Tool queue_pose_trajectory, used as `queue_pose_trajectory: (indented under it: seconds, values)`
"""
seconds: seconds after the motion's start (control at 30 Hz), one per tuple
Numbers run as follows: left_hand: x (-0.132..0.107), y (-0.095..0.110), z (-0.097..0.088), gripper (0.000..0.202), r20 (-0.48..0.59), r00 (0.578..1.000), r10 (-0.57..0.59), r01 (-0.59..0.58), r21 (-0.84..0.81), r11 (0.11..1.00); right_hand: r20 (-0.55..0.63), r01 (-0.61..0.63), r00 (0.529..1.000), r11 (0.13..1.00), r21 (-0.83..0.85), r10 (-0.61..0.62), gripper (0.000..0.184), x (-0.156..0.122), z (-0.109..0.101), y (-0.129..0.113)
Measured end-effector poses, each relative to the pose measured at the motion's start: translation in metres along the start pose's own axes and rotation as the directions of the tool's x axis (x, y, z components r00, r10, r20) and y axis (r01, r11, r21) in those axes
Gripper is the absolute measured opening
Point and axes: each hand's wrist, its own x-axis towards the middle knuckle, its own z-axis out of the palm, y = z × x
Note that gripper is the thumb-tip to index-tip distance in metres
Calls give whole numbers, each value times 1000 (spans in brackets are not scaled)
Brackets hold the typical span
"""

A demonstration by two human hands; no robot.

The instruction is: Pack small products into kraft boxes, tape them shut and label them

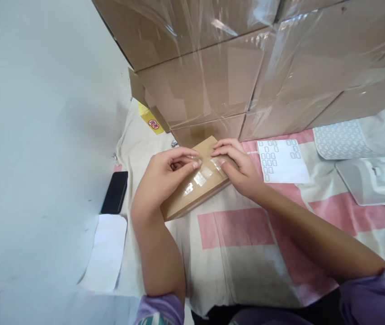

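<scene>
A flat brown cardboard box (179, 203) lies at an angle on the cloth under both hands. Several small clear stickers (199, 179) shine on its upper face. Thumb and fingertips of my left hand (160, 178) are pinched together over the box, with a small clear, shiny piece at their tips that looks like another sticker. On the box's far right part, my right hand (238, 167) grips with bent fingers and thumb; a shiny clear patch shows beside the thumb. The underside of the right fingers is hidden.
Film-wrapped cartons (199, 85) stand stacked behind the box. A yellow packet (150, 118) sits by their left edge. Along the wall lie a black phone (115, 192) and white paper (106, 253). Rightward are a partly used sticker sheet (282, 167), a fuller sheet (340, 137) and clear plastic (368, 183).
</scene>
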Motion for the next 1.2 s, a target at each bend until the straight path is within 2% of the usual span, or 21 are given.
queue_pose_trajectory:
  seconds: [0.17, 0.33, 0.53, 0.63, 0.73, 0.8, 0.87, 1.07, 1.2]
  values:
    - [1, -4, -1, 23, 48, 997, 59, -61, 44, 997, 2, 0, 1000, 1000, -10, 0, 22, 0, 0, 0]
    - [1, -5, -1, 24, 52, 994, 93, -98, 89, 991, 16, 33, 999, 999, -11, -33, 22, 0, -1, 3]
    - [1, -2, 1, 26, 75, 986, 146, -161, 260, 952, 58, 93, 994, 994, -50, -91, 30, 0, -4, 4]
    - [1, -2, 1, 27, 57, 983, 174, -183, 318, 930, 52, 201, 979, 971, -133, -195, 35, 0, -5, 4]
    - [2, -3, 1, 28, 42, 982, 184, -188, 331, 925, 75, 377, 926, 902, -210, -370, 33, 0, -6, 6]
    - [2, -4, 1, 28, 42, 982, 181, -185, 324, 928, 103, 445, 896, 866, -228, -433, 30, 1, -7, 7]
    - [2, -4, 1, 30, 47, 984, 174, -180, 314, 932, 118, 453, 891, 860, -233, -437, 27, 1, -7, 8]
    - [3, -5, 3, 34, 54, 986, 160, -169, 349, 922, 150, 383, 922, 895, -231, -356, 23, 1, -7, 7]
    - [3, -5, 4, 41, 49, 990, 136, -144, 399, 906, 146, 395, 917, 892, -220, -370, 23, 1, -7, 7]
